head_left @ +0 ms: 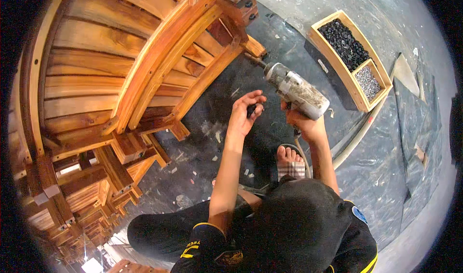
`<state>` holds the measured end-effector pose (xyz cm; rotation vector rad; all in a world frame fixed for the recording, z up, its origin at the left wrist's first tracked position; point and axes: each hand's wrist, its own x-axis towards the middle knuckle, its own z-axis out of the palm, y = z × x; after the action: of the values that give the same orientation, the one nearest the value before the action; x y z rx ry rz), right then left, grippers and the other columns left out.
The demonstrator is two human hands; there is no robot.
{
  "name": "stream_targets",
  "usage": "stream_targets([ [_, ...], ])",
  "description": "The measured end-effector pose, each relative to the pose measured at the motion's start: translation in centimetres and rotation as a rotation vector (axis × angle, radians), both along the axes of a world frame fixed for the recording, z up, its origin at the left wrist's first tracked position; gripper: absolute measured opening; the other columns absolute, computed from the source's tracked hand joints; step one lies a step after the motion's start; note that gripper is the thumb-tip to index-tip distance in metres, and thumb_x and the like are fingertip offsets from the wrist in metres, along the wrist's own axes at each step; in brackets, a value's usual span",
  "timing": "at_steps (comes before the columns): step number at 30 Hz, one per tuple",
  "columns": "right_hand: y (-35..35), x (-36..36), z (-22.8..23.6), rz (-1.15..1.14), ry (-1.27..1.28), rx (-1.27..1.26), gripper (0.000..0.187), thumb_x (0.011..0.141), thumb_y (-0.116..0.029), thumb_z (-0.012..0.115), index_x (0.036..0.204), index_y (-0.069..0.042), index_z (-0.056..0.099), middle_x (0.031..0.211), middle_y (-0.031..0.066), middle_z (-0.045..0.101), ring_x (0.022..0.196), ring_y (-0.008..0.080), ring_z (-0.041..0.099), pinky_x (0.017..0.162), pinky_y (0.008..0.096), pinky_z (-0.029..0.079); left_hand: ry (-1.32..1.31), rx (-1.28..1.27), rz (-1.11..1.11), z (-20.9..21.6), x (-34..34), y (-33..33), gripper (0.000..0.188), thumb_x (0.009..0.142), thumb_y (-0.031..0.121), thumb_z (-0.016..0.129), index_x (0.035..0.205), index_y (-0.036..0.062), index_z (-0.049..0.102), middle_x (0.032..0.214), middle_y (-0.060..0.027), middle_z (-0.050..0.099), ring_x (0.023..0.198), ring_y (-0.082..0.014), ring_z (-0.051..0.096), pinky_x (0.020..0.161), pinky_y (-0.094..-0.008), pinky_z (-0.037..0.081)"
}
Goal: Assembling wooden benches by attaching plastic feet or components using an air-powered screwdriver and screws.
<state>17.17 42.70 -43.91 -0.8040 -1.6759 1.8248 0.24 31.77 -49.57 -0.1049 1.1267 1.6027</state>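
My right hand [305, 121] is wrapped round the handle of an impact driver [301, 92] with a worn, pale, stained body. Its bit points left, close to the lower corner of a wooden furniture piece [202, 46]; I cannot tell whether the tip touches the wood. To the left of the driver, my left hand [247, 110] is raised with curled fingers. Between them sits a small black piece [251, 110], partly covered by the fingers. Neither hand touches the furniture, which has slats and a curved rail.
A wooden box [333, 63] on the right holds many black pieces [343, 40] and, in a smaller compartment, silvery screws or similar hardware [367, 82]. A pale hose [354, 140] curves past it. More wooden furniture [96, 191] stands at left. Scraps litter the dark floor sheet [202, 128].
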Motion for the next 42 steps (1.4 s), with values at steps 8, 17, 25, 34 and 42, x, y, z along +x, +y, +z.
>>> stream_targets([
  [8, -0.6, 0.8, 0.2, 0.025, 0.04, -0.085, 0.034, 0.067, 0.001, 0.066, 0.101, -0.002, 0.064, 0.094, 0.0054, 0.067, 0.088, 0.0148, 0.062, 0.077, 0.029, 0.049, 0.142, 0.049, 0.072, 2.7, -0.7, 0.5, 0.023, 0.091, 0.011, 0.044, 0.107, 0.0009, 0.056, 0.092, -0.0136, 0.064, 0.057, -0.01, 0.051, 0.045, -0.0197, 0.035],
  [17, -1.4, 1.7, 0.2, 0.06, -0.024, -0.146, 0.03, 0.069, 0.0, 0.066, 0.099, -0.003, 0.063, 0.093, 0.0054, 0.066, 0.086, 0.0154, 0.061, 0.076, 0.0292, 0.048, 0.025, 0.218, 0.116, 4.3, -2.5, -0.7, 0.03, 0.094, 0.023, 0.046, 0.106, -0.003, 0.054, 0.089, -0.0151, 0.061, 0.055, -0.0134, 0.046, 0.044, -0.0211, 0.034],
  [25, -2.0, 1.0, 0.7, 0.034, 0.019, -0.084, 0.032, 0.065, 0.001, 0.061, 0.097, -0.002, 0.061, 0.086, 0.0036, 0.061, 0.074, 0.0119, 0.055, 0.063, 0.0253, 0.043, 0.029, 0.274, 0.08, 4.7, -2.1, -1.1, 0.041, 0.075, 0.004, 0.046, 0.114, -0.0072, 0.051, 0.098, -0.0167, 0.058, 0.063, -0.0149, 0.045, 0.048, -0.0216, 0.036],
  [34, -1.8, 1.1, 0.8, 0.044, 0.027, -0.101, 0.031, 0.065, 0.002, 0.061, 0.096, -0.002, 0.061, 0.085, 0.0025, 0.061, 0.071, 0.01, 0.054, 0.059, 0.0239, 0.042, 0.07, 0.205, 0.105, 4.9, -2.3, -1.8, 0.049, 0.069, 0.002, 0.045, 0.117, -0.0058, 0.048, 0.1, -0.0164, 0.058, 0.062, -0.0163, 0.046, 0.046, -0.0219, 0.036],
  [42, -1.9, 1.1, 1.3, 0.069, 0.005, -0.012, 0.036, 0.065, 0.004, 0.061, 0.1, -0.003, 0.063, 0.09, 0.0036, 0.067, 0.08, 0.0108, 0.06, 0.067, 0.0246, 0.047, 0.081, 0.241, 0.114, 5.5, -2.1, -1.6, 0.04, 0.078, 0.002, 0.044, 0.117, -0.0048, 0.048, 0.101, -0.0149, 0.058, 0.062, -0.0152, 0.047, 0.046, -0.0215, 0.036],
])
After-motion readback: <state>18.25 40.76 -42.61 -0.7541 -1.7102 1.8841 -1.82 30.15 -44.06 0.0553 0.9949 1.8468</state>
